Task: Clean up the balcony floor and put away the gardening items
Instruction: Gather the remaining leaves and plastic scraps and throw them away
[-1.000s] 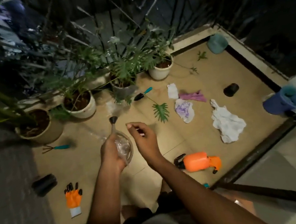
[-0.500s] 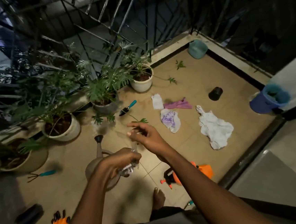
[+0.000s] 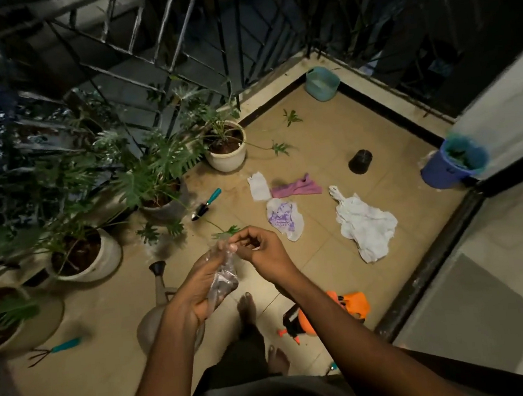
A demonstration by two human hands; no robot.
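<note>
My left hand (image 3: 195, 290) grips a crumpled clear plastic bag (image 3: 226, 276), long axis toward 12 o'clock; my right hand (image 3: 267, 251) pinches its top. On the floor (image 3: 327, 134) at 1 o'clock, nearer my right, lies a purple-printed white bag (image 3: 284, 219).

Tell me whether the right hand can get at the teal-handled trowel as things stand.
Probably not yet: the right hand pinches the top of the clear bag that the left hand holds. Once it lets go, the way to the trowel looks free, with only a cut leaf between.
</note>
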